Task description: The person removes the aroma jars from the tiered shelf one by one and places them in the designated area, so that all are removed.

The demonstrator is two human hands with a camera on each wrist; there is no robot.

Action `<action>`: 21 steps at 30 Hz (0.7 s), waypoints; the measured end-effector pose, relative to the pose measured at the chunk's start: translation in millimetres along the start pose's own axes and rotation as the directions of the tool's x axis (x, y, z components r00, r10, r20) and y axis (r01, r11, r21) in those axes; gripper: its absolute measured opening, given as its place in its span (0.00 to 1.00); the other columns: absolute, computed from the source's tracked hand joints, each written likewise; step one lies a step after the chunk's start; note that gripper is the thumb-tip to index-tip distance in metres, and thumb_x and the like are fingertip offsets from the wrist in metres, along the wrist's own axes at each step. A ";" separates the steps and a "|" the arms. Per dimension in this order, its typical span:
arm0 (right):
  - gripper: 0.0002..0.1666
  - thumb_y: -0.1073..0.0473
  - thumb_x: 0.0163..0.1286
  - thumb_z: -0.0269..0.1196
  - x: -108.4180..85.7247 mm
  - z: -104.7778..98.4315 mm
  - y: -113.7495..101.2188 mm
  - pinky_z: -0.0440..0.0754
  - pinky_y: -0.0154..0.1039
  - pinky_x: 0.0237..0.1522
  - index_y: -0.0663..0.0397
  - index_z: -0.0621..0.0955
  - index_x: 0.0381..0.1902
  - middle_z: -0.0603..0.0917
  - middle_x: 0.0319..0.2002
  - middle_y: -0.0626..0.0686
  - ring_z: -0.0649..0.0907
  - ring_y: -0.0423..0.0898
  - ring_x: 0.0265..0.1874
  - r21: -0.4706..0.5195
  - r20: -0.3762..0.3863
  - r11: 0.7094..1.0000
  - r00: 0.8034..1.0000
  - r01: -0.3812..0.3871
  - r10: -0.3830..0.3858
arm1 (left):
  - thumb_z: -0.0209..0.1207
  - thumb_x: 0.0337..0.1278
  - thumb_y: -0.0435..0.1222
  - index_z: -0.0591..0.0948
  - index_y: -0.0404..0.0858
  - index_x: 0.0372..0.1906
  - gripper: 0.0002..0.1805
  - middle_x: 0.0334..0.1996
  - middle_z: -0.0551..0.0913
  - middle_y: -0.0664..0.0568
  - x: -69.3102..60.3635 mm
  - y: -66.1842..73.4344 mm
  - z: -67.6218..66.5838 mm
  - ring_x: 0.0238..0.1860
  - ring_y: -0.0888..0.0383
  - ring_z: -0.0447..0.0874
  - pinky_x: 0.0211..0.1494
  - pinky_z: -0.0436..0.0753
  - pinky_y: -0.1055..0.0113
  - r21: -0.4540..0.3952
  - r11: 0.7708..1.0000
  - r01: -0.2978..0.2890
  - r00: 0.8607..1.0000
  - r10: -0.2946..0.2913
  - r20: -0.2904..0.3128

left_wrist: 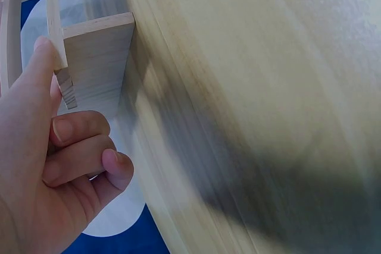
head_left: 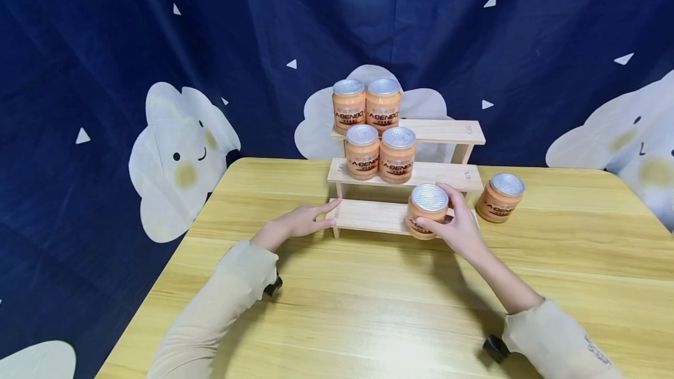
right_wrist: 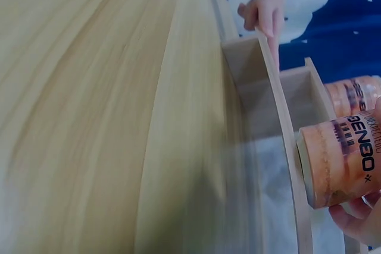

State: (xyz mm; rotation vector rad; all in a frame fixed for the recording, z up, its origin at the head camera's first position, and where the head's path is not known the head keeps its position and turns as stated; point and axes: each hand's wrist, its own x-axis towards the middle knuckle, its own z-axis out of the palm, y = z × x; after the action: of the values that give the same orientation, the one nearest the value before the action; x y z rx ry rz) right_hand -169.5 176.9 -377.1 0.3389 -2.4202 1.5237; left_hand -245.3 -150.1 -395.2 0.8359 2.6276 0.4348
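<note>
A three-step wooden display rack (head_left: 368, 216) stands on the table. My right hand (head_left: 457, 228) grips an orange can (head_left: 427, 215) with a ribbed silver lid, thumb in front and fingers behind, at the right part of the lowest step. In the right wrist view the can (right_wrist: 342, 162) is tilted by the camera angle, its base at the step board (right_wrist: 280, 99). At the rack's left end, my left hand (head_left: 300, 221) pinches the end of the lowest step between thumb and forefinger. The left wrist view shows its other fingers (left_wrist: 83, 156) curled beside the board.
Two matching cans (head_left: 348, 107) stand side by side on the top step, and two more (head_left: 363, 154) on the middle step. Another can (head_left: 500, 197) stands on the table (head_left: 337, 309) right of the rack. Behind hangs a dark blue cloth (head_left: 263, 28) with white clouds.
</note>
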 end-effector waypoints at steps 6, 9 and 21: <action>0.41 0.73 0.48 0.68 -10.5 -22.3 4.4 0.73 0.17 0.37 0.69 0.64 0.60 0.69 0.53 0.62 0.71 0.32 0.42 -0.015 -0.058 0.999 0.997 0.040 -0.041 | 0.41 0.65 0.55 0.47 0.54 0.72 0.34 0.68 0.57 0.48 -2.3 2.8 -1.6 0.64 0.44 0.61 0.67 0.60 0.54 -0.006 1.000 0.018 1.000 -0.018 0.016; 0.41 0.75 0.47 0.68 -14.9 -35.0 8.0 0.71 0.17 0.39 0.69 0.65 0.59 0.71 0.51 0.56 0.71 0.27 0.41 -0.037 -0.078 0.997 0.995 0.067 -0.070 | 0.41 0.66 0.54 0.47 0.54 0.72 0.33 0.68 0.57 0.49 -3.5 4.5 -2.6 0.64 0.44 0.61 0.67 0.60 0.54 -0.007 1.000 0.025 0.999 -0.025 0.020; 0.44 0.70 0.53 0.66 -27.2 -92.0 25.8 0.67 0.14 0.38 0.70 0.57 0.64 0.64 0.46 0.35 0.67 0.29 0.39 -0.116 -0.160 0.991 0.986 -0.069 0.050 | 0.41 0.66 0.54 0.46 0.56 0.72 0.33 0.67 0.59 0.47 -1.0 1.9 -0.7 0.63 0.43 0.63 0.66 0.62 0.54 -0.009 1.000 0.019 1.000 -0.019 0.023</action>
State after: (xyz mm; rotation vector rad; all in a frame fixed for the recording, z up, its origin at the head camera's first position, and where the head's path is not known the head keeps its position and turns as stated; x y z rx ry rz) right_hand -143.8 272.5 -369.9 0.1187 -2.4040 1.3632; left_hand -244.0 -149.3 -393.6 0.8074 2.6090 0.4293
